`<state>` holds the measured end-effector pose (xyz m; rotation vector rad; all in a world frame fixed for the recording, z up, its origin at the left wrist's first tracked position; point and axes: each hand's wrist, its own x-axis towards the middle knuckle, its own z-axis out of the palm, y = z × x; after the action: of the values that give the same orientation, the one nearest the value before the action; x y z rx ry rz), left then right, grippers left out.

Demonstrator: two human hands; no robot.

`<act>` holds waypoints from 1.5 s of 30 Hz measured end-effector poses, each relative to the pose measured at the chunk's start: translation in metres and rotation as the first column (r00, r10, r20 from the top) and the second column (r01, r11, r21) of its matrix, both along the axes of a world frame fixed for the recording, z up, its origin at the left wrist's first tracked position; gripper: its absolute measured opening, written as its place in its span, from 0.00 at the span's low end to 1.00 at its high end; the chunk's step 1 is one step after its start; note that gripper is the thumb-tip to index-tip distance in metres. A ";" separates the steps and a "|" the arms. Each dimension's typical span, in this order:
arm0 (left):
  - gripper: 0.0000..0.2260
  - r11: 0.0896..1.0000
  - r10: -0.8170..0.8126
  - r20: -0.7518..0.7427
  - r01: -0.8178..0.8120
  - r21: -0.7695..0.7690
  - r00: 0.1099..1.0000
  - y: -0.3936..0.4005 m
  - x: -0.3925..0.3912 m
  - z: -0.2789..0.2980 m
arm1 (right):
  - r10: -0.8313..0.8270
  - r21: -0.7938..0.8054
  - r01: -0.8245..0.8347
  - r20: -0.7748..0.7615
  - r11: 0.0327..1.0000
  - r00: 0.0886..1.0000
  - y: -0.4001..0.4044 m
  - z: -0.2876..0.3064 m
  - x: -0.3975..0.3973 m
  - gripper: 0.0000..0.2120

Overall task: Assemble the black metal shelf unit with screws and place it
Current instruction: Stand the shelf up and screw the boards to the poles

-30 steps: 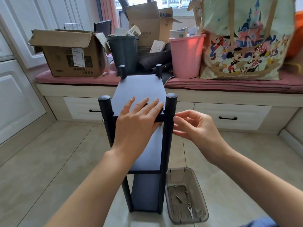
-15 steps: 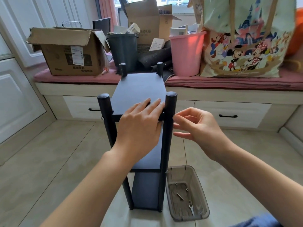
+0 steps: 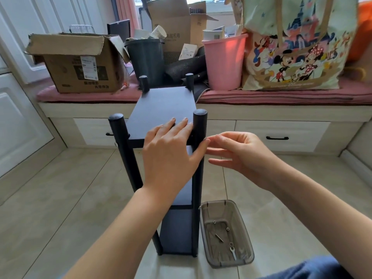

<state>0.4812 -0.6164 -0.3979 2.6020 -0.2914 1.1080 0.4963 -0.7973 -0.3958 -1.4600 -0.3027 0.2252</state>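
Left hand (image 3: 171,150) lies flat, fingers straight, pressing on the top board of the shelf (image 3: 161,109), which stands upright on the floor (image 3: 60,198). Right hand (image 3: 239,156) sits beside the near right post (image 3: 199,133), thumb and forefinger pinched together at it; what they hold, I cannot tell. A tray (image 3: 244,234) with screws (image 3: 219,237) sits just right of the base.

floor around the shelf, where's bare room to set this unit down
Bare tile left of the shelf unit, out to the white cabinet doors. Right is tighter: the parts tray stands by its foot. The window bench is crowded with boxes, bins and a bag.
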 end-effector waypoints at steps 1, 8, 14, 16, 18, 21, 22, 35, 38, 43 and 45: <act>0.24 1.000 0.005 0.002 -0.005 0.000 1.000 -0.001 0.000 -0.001 | 0.000 -0.028 0.000 -0.001 1.000 1.000 -0.001 -0.001 0.001 0.10; 0.22 1.000 0.019 0.137 -0.019 0.000 0.990 -0.004 0.001 -0.009 | 0.073 -0.422 -0.114 -0.113 0.899 0.991 -0.015 -0.033 0.019 0.09; 0.21 0.999 0.016 0.190 -0.010 -0.031 0.982 -0.008 0.003 -0.014 | 0.065 -0.655 -0.219 -0.251 0.723 0.966 -0.042 -0.113 0.044 0.04; 0.20 1.000 0.012 0.217 -0.006 -0.030 0.976 -0.008 0.003 -0.014 | 0.062 -0.695 -0.243 -0.275 0.677 0.959 -0.047 -0.144 0.051 0.03; 0.20 1.000 0.011 0.223 -0.005 -0.030 0.975 -0.008 0.004 -0.014 | 0.064 -0.726 -0.267 -0.295 0.634 0.953 -0.049 -0.174 0.055 0.03; 0.20 1.000 0.013 0.199 -0.007 -0.027 0.980 -0.008 0.003 -0.013 | 0.094 -0.789 -0.309 -0.308 0.531 0.947 -0.045 -0.219 0.060 0.06; 0.19 1.000 0.010 0.197 -0.004 -0.029 0.980 -0.008 0.003 -0.013 | 0.100 -0.813 -0.313 -0.304 0.492 0.947 -0.043 -0.234 0.061 0.07; 0.19 0.998 0.034 0.149 -0.026 -0.050 0.988 -0.018 0.001 -0.010 | 0.041 -0.944 -0.291 -0.288 0.157 0.957 -0.031 -0.372 0.079 0.04; 0.19 0.999 0.015 0.124 -0.008 -0.050 0.992 -0.017 0.001 -0.011 | 0.107 -0.951 -0.272 -0.259 0.145 0.960 -0.031 -0.389 0.084 0.09; 0.18 0.997 0.006 0.146 0.004 -0.071 0.989 -0.018 0.002 -0.013 | 0.267 -0.980 -0.183 -0.156 0.078 0.951 -0.027 -0.406 0.090 0.18; 0.18 0.997 0.004 0.152 0.007 -0.074 0.988 -0.018 0.003 -0.014 | 0.287 -0.990 -0.121 -0.094 0.078 0.953 -0.025 -0.412 0.089 0.18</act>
<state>0.4839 -0.6340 -0.4118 2.4566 -0.2792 1.2946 0.5853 -0.8226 -0.8075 -2.8782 -0.5131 0.6813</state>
